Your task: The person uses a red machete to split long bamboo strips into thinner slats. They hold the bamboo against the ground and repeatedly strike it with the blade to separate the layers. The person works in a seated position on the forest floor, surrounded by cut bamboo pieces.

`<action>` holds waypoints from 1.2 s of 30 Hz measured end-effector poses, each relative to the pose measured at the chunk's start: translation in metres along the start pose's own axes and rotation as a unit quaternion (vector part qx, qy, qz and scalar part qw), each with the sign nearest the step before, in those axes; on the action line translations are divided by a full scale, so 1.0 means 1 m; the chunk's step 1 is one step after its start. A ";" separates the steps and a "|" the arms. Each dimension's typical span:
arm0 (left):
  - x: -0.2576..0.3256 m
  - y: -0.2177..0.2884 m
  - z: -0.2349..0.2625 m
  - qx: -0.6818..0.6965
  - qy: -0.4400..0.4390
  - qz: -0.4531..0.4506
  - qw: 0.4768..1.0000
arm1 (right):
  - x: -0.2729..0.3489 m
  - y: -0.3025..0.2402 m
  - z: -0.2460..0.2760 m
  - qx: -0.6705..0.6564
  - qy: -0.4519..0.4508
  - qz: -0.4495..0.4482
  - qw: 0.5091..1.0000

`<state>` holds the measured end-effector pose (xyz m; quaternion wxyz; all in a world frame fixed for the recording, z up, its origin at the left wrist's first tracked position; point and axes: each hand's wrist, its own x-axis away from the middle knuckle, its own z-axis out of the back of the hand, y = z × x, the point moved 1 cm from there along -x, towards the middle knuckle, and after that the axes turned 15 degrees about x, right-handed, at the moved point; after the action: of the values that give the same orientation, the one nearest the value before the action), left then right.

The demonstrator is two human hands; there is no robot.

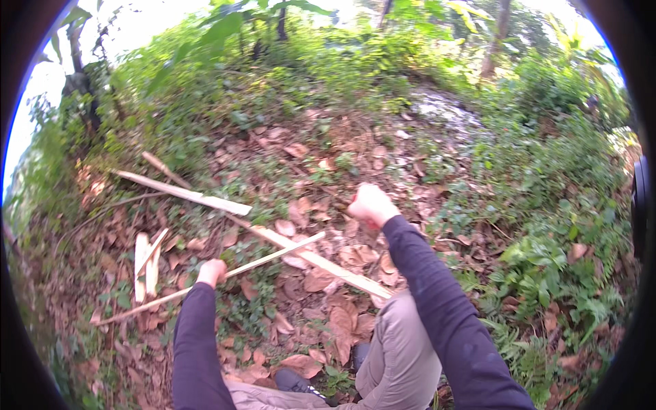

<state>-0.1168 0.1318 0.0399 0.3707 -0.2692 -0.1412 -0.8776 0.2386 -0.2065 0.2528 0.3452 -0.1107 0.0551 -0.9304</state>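
Observation:
My left hand [212, 271] is closed around a long, thin strip of split wood [277, 254]. The strip slants up to the right, and its far end crosses above a longer pale wooden pole [328, 265] on the leaves. Raised ahead and to the right, my right hand [373, 205] makes a fist. A bit of red shows at its fingers, and a thin dark line runs off to the upper left, but what it grips cannot be made out. Another split length of wood [191, 195] lies across the pole's far part.
Short split pieces [141, 270] lie on the left. Brown dry leaves [342, 321] cover the ground around my bent knee [403, 335] and dark shoe [297, 383]. Green undergrowth [547, 273] grows thick on the right, with bushes and tree trunks [497, 41] behind.

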 end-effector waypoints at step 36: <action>0.039 -0.025 -0.044 0.071 0.027 0.036 0.996 | 0.017 -0.009 0.012 0.095 -0.011 -0.010 0.995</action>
<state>-0.1743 0.1067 0.0252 0.4236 -0.2231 -0.1834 -0.8586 0.2229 -0.2113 0.2685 0.3453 -0.0880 -0.0382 -0.9336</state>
